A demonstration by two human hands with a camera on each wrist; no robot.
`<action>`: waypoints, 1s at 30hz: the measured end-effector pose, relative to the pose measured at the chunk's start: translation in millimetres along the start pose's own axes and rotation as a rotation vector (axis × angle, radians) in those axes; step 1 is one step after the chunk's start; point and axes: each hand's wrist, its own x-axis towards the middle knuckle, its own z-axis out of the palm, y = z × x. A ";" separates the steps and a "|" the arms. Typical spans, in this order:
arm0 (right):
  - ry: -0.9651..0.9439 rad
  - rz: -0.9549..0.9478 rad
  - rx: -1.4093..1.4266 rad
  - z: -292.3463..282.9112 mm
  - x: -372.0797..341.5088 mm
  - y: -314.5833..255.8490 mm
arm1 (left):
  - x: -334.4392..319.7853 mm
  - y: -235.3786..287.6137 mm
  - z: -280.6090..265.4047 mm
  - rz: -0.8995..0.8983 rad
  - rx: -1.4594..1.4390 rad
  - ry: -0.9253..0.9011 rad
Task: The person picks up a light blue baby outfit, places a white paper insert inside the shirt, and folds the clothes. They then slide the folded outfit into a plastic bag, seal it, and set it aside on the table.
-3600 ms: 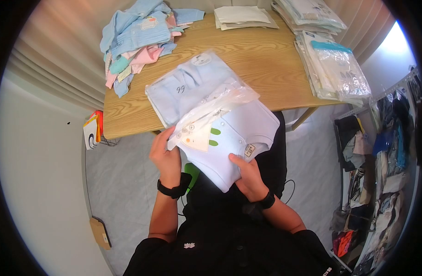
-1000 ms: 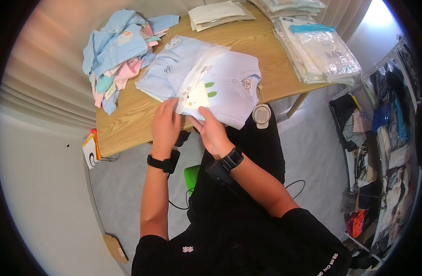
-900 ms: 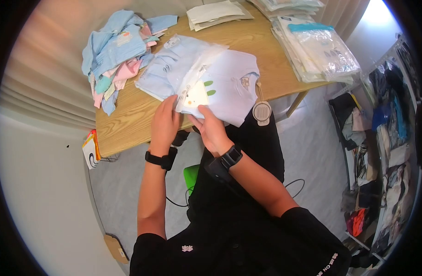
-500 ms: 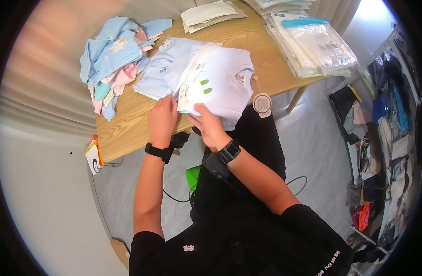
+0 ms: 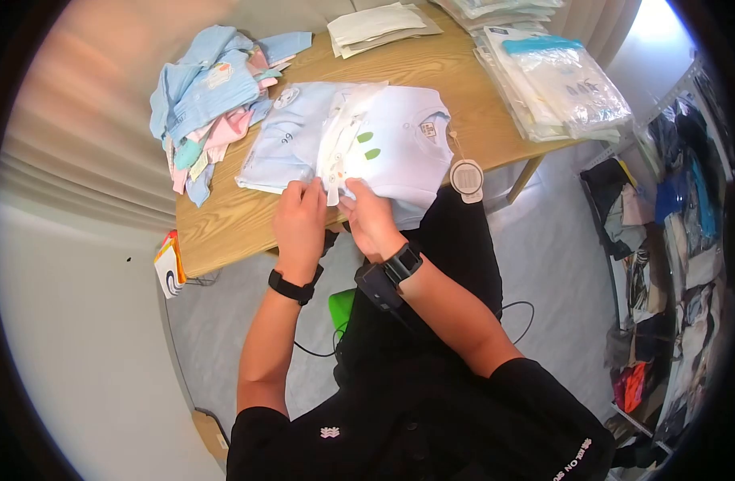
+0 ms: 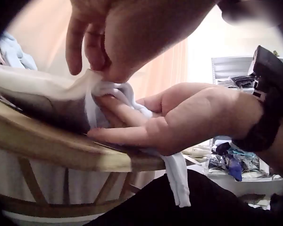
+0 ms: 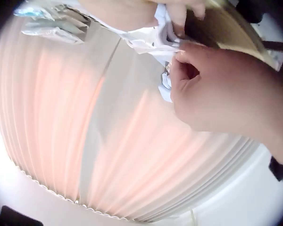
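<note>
A folded pale-blue baby top (image 5: 403, 148) with green shapes and a white patch lies at the table's near edge, its neck to the right. Its left part is inside a clear plastic bag (image 5: 275, 152) marked with handwritten digits. At the bag's opening my left hand (image 5: 301, 220) pinches the plastic edge between thumb and fingers. Close beside it, my right hand (image 5: 371, 218) grips the top's near edge, thumb above and fingers underneath, as the left wrist view shows. A round hang tag (image 5: 467, 179) dangles on a string from the neck.
Behind on the wooden table (image 5: 432, 68) lie a heap of blue and pink baby clothes (image 5: 211, 88), some white flat packets (image 5: 383, 30) and stacked bagged garments (image 5: 556, 84). A shelf of clothes (image 5: 656, 264) stands at the right.
The top and bag have gone from over the lap onto the table, and the hang tag now dangles. My right hand has shifted from the neck to the near edge, beside the left.
</note>
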 end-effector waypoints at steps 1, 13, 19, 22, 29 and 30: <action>0.006 -0.012 0.012 0.2 0.9 2.6 | -1.7 1.3 -1.4 -0.001 0.003 0.004; 0.033 -0.038 0.042 7.6 6.1 11.0 | -11.4 3.6 0.7 0.030 -0.066 0.089; -0.048 0.063 -0.007 -2.1 24.4 14.3 | -10.9 14.1 1.8 0.051 -0.067 0.090; -0.049 0.063 0.035 0.3 23.0 12.6 | -12.3 16.0 3.0 0.038 -0.078 0.081; -0.139 0.126 0.112 -15.5 31.4 13.0 | -20.8 22.0 7.4 -0.022 -0.129 0.089; -0.156 0.120 0.114 -16.7 30.6 11.9 | -20.1 21.6 7.0 -0.034 -0.140 0.094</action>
